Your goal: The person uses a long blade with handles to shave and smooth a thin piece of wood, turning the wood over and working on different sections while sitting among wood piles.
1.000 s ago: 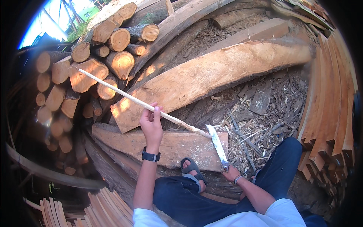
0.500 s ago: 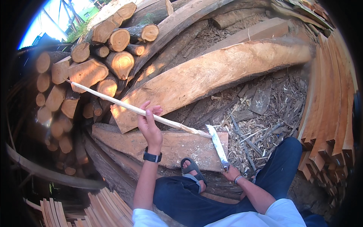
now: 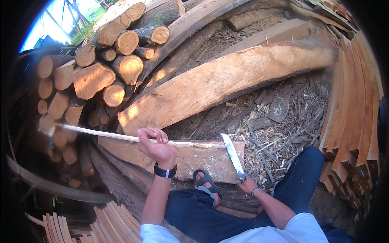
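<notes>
1. Well, a long, thin, pale wooden stick (image 3: 117, 136) goes almost straight across, one end out at nine o'clock from the bare left hand (image 3: 156, 148) and the other at three o'clock.
2. That left hand is partly closed, with its bent fingers loosely around the stick. A black wristwatch (image 3: 165, 172) sits at five o'clock from the palm.
3. The bare right hand (image 3: 247, 185) is closed around the handle of a long, flat knife with white patches on its blade (image 3: 232, 156). The blade points to eleven o'clock from that hand.
4. The stick's three o'clock end is right next to the blade. I cannot tell if they touch.
5. A flat, brown wooden plank (image 3: 186, 160) lies at four o'clock from the left hand. A foot in a dark sandal (image 3: 208, 181) is by its edge.
6. Curly, pale wood shavings (image 3: 265, 139) lie at two o'clock from the blade.
7. From the left hand, a big, curved, light brown slab (image 3: 227, 77) is between one and two o'clock, and a pile of brown logs with tan cut ends (image 3: 130, 69) is at eleven.
8. Stacked reddish-brown boards (image 3: 352, 109) are well apart at three o'clock, and thin, pale boards (image 3: 109, 222) at seven.
</notes>
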`<state>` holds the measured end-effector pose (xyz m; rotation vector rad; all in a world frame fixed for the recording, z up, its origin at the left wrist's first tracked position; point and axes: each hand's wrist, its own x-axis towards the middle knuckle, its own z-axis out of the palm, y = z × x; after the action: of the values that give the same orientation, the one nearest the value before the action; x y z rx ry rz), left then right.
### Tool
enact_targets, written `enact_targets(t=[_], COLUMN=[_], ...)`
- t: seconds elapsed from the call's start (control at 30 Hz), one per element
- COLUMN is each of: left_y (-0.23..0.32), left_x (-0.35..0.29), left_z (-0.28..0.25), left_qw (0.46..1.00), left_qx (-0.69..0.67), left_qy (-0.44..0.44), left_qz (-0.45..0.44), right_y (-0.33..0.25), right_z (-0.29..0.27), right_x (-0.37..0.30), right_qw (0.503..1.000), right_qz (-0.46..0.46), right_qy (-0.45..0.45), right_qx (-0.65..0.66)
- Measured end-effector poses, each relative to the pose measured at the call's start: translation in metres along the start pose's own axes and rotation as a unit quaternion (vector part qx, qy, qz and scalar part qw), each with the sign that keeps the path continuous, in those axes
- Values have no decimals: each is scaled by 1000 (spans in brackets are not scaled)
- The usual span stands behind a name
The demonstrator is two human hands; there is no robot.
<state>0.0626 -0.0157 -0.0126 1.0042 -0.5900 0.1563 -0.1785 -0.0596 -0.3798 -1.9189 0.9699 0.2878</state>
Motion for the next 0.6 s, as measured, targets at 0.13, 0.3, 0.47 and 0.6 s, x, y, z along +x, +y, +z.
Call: enact_targets(t=[0.13, 0.3, 0.47, 0.6], left_y=[4, -11, -12, -11], left_x=[4, 12, 11, 11], left_z=[0, -14, -17, -19], left_qw=[1000, 999, 997, 997], left_qx=[-19, 15, 11, 8], left_qy=[1, -28, -80, -78], left_qz=[2, -2, 8, 16], right_y=[2, 2, 0, 0], right_z=[1, 2, 1, 1], right_x=[2, 1, 0, 1], right_qw=[1000, 1000, 1000, 1000], right_qz=[7, 5, 7, -7], right_qy=[-5, -5, -5, 0], right_qx=[6, 3, 0, -9])
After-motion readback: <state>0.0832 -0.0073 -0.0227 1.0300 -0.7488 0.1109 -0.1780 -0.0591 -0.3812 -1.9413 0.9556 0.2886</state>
